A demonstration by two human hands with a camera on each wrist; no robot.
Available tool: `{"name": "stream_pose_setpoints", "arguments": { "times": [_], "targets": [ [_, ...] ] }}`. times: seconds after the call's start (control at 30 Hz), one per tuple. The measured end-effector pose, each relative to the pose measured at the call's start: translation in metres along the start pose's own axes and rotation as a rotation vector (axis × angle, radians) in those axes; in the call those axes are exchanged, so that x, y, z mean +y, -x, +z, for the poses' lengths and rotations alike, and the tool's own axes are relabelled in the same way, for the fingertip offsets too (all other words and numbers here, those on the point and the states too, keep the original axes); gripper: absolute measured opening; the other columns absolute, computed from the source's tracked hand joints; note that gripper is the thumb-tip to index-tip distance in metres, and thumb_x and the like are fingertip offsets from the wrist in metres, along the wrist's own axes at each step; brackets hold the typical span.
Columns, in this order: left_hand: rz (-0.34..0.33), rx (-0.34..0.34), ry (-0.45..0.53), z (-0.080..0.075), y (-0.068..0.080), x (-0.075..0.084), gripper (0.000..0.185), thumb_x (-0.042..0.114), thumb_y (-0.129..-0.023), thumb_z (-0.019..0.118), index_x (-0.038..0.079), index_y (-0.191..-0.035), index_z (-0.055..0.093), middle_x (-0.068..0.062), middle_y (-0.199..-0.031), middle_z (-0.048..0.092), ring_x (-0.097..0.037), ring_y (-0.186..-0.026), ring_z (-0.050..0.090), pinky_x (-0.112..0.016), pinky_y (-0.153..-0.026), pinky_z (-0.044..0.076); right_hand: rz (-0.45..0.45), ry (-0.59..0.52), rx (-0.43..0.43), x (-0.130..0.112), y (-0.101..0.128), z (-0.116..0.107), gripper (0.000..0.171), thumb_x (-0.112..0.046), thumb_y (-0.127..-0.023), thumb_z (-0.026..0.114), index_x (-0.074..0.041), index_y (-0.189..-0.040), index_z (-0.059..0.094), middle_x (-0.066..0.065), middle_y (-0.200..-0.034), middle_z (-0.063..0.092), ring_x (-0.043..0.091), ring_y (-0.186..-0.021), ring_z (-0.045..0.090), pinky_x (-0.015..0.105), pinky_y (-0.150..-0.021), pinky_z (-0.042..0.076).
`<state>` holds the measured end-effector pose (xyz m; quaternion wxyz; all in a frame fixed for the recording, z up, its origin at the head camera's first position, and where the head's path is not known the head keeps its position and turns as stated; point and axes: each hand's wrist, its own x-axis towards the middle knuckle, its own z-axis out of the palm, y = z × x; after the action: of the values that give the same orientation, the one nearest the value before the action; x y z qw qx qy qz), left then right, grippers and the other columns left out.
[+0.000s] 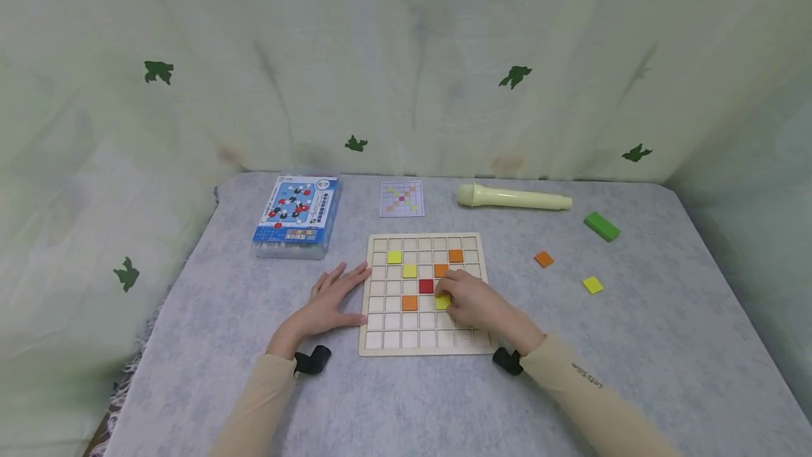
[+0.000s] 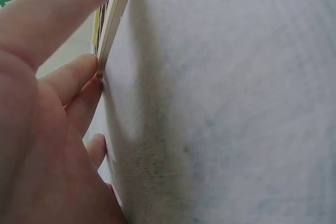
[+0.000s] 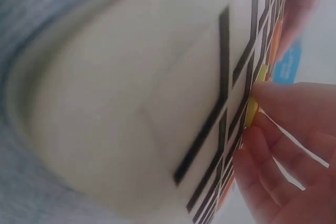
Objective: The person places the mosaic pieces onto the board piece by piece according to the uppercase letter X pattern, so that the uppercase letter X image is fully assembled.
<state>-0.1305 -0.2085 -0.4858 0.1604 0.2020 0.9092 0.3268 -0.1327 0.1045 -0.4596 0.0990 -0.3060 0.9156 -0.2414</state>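
A wooden grid board [image 1: 393, 339] lies flat in the middle of the table. My left hand [image 1: 330, 305] is spread at its left side, fingertips and thumb touching the board's edge; the left wrist view shows straight fingers against that edge. Over the right part of the board, my right hand [image 1: 474, 300] pinches a yellow tile [image 3: 253, 109] between thumb and fingers, low at a grid cell. Just left of that cell sits a red tile [image 1: 426, 286]. Other yellow tiles [image 1: 395, 257] and orange tiles [image 1: 409, 303] sit in cells; the right fingers partly cover one orange tile.
Right of the board lie a loose orange tile [image 1: 543, 259], a loose yellow tile [image 1: 593, 285] and a green block [image 1: 601, 226]. Behind it are a pattern card [image 1: 402, 199] and a pale yellow stick [image 1: 514, 197]. A blue boxed set [image 1: 297, 217] stands back left.
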Motion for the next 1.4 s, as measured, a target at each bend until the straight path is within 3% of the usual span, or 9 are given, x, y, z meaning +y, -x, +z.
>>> {"name": "stream_pose_setpoints", "arguments": {
  "times": [0.2, 0.37, 0.67, 0.83, 1.07, 1.4],
  "targets": [
    [0.005, -0.001, 0.009, -0.001, -0.001, 0.000, 0.087, 0.041, -0.082, 0.074, 0.013, -0.151, 0.030, -0.005, -0.158, 0.018, -0.036, -0.143, -0.002, -0.056, -0.109, -0.009, 0.041, -0.084, 0.046, 0.010, 0.010, -0.007, 0.026, 0.004, -0.082, 0.062, -0.008, -0.104, 0.067, -0.001, -0.101, 0.060, 0.013, -0.090, 0.053, 0.032, -0.080, 0.048],
    [0.007, 0.000, 0.017, 0.000, 0.000, 0.000, 0.087, 0.041, -0.082, 0.074, 0.013, -0.151, 0.030, -0.005, -0.158, 0.018, -0.036, -0.143, -0.003, -0.056, -0.109, -0.009, 0.087, -0.154, 0.135, 0.045, 0.038, -0.025, 0.025, 0.003, -0.083, 0.067, -0.003, -0.106, 0.066, 0.004, -0.103, 0.061, 0.020, -0.093, 0.057, 0.037, -0.080, 0.050],
    [0.008, -0.001, -0.005, 0.001, 0.000, -0.001, 0.087, 0.042, -0.082, 0.073, 0.012, -0.151, 0.030, -0.005, -0.158, 0.018, -0.036, -0.143, -0.002, -0.056, -0.109, -0.009, 0.265, -0.056, 0.246, 0.123, 0.119, -0.063, 0.027, 0.005, -0.083, 0.065, 0.004, -0.109, 0.063, 0.020, -0.111, 0.059, 0.039, -0.104, 0.053, 0.054, -0.087, 0.044],
    [0.013, 0.002, 0.002, 0.000, 0.000, 0.000, 0.087, 0.042, -0.082, 0.073, 0.012, -0.151, 0.030, -0.006, -0.158, 0.019, -0.037, -0.143, -0.002, -0.056, -0.109, -0.009, 0.303, -0.003, 0.232, 0.144, 0.141, -0.069, 0.033, 0.010, -0.079, 0.063, 0.008, -0.112, 0.061, 0.029, -0.117, 0.055, 0.048, -0.109, 0.047, 0.061, -0.090, 0.038],
    [0.021, 0.009, 0.001, 0.001, 0.000, -0.003, 0.087, 0.042, -0.082, 0.073, 0.013, -0.151, 0.030, -0.004, -0.158, 0.018, -0.036, -0.143, -0.002, -0.056, -0.109, -0.009, 0.282, 0.055, 0.246, 0.144, 0.135, -0.066, 0.030, 0.010, -0.079, 0.068, 0.006, -0.108, 0.064, 0.020, -0.104, 0.061, 0.035, -0.093, 0.057, 0.050, -0.077, 0.049],
    [0.015, 0.009, 0.005, 0.002, 0.000, -0.005, 0.088, 0.041, -0.081, 0.075, 0.015, -0.152, 0.029, -0.002, -0.158, 0.018, -0.034, -0.144, -0.002, -0.055, -0.109, -0.010, 0.152, 0.000, 0.259, 0.100, 0.086, -0.056, 0.026, 0.005, -0.079, 0.071, 0.002, -0.105, 0.066, 0.010, -0.098, 0.060, 0.029, -0.090, 0.058, 0.044, -0.077, 0.050]
  ]
}}
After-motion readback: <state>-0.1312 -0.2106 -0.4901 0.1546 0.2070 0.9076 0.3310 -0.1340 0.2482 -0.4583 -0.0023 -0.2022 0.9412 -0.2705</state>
